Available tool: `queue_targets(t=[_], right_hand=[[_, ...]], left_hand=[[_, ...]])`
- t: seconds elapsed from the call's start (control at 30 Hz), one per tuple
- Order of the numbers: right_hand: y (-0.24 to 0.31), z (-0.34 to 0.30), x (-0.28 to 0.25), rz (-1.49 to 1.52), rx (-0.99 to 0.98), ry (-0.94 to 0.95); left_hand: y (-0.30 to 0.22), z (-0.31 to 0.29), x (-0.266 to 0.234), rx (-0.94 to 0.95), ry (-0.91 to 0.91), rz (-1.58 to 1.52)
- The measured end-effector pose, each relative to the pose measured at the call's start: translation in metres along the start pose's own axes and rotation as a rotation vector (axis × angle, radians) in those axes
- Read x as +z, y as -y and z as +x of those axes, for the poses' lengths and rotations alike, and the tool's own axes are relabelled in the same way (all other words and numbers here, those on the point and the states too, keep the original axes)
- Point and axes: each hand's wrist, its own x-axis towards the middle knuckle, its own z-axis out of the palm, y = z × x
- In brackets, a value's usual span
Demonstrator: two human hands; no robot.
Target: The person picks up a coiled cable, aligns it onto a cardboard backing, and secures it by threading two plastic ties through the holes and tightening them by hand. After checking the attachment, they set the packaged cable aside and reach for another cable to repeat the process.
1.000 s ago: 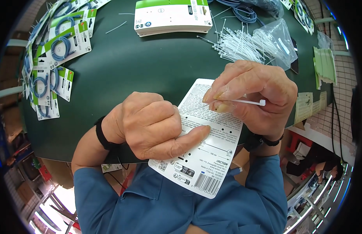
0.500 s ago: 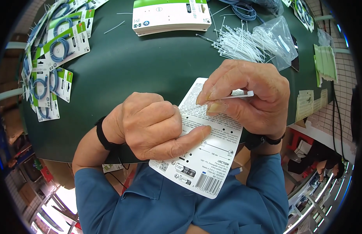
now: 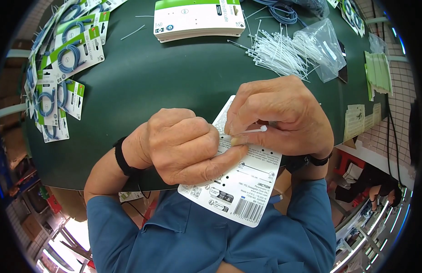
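A white printed backing card (image 3: 247, 182) with small punched holes is tilted over my lap, its back face up. My left hand (image 3: 181, 148) is closed on the card's left side, the thumb lying across the printed face. Between the thumb and fingers of my right hand (image 3: 281, 116) is a white cable tie (image 3: 256, 130), its square head sticking out to the right. The tie's thin end runs down to the card near my left fingers, where my fingertips hide it. A bit of blue cable with a plug (image 3: 275, 199) shows beyond the card's lower right edge.
On the dark green table (image 3: 142, 91), carded blue cables (image 3: 71, 57) pile up at the left. A stack of cards (image 3: 199, 20) lies at the back, with loose cable ties (image 3: 284, 52), a clear plastic bag (image 3: 324, 50) and coiled blue cables (image 3: 284, 12) to its right.
My right hand has moved down and left with the cable tie, bringing its head closer to the card. The card has shifted slightly with my left hand.
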Motion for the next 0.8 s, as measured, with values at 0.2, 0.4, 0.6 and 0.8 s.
queue_targets(t=[0.2, 0.4, 0.6, 0.8], right_hand=[[-0.006, 0.001, -0.003, 0.049, 0.026, 0.005], [-0.004, 0.001, -0.001, 0.258, 0.162, -0.170], [-0.020, -0.002, 0.000, 0.039, -0.146, -0.879], [-0.021, 0.006, 0.013, -0.362, -0.388, -0.740]], left_hand=[[0.000, 0.001, 0.004, -0.072, -0.044, 0.001], [0.003, 0.007, -0.002, -0.224, -0.043, -0.085], [0.014, 0.016, 0.001, -0.773, -0.382, -0.398], [0.030, 0.036, 0.015, -1.172, -0.806, -0.686]])
